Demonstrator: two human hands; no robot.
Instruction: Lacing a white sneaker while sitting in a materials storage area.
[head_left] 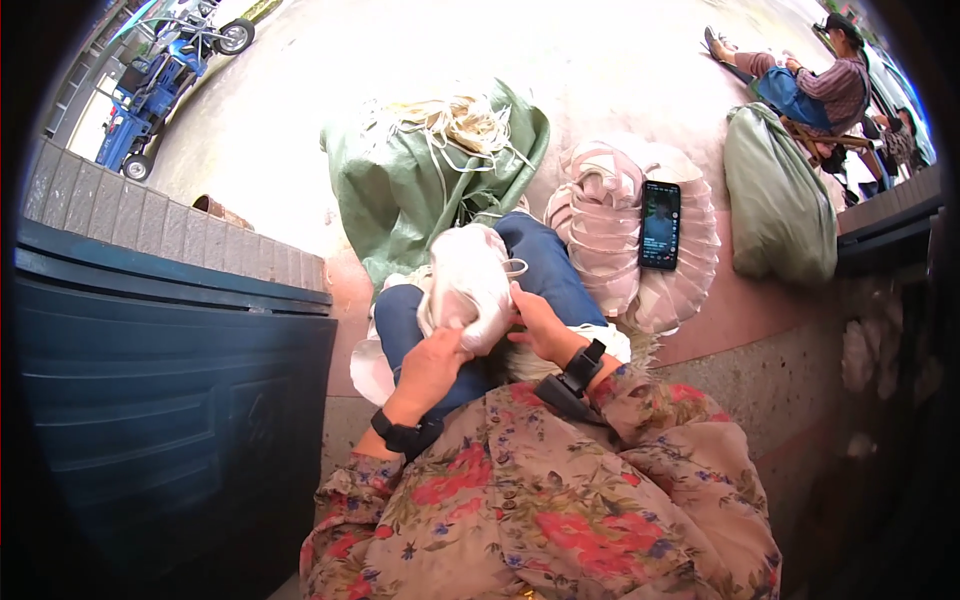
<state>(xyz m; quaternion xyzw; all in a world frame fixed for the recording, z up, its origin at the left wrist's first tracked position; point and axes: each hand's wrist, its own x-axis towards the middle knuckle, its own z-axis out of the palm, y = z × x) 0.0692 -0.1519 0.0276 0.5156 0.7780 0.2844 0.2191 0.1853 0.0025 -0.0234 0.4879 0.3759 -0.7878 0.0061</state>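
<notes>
Left grip (427,368) pinched on white bundle (468,280)

The left hand (430,368) is gripping the near edge of a soft, pinkish-white fabric bundle (468,270), and the right hand (541,326) is holding its right side, above legs in blue trousers (548,262). Beyond, a green woven sack (385,205) is bearing loose cream strings (465,125). A black rectangular phone (660,225) with a lit screen is resting on ridged, pale-pink fabric stacks (600,235). At upper right, a person in a dark cap (838,95) is sitting behind a full, grey-green sack (778,205).
</notes>
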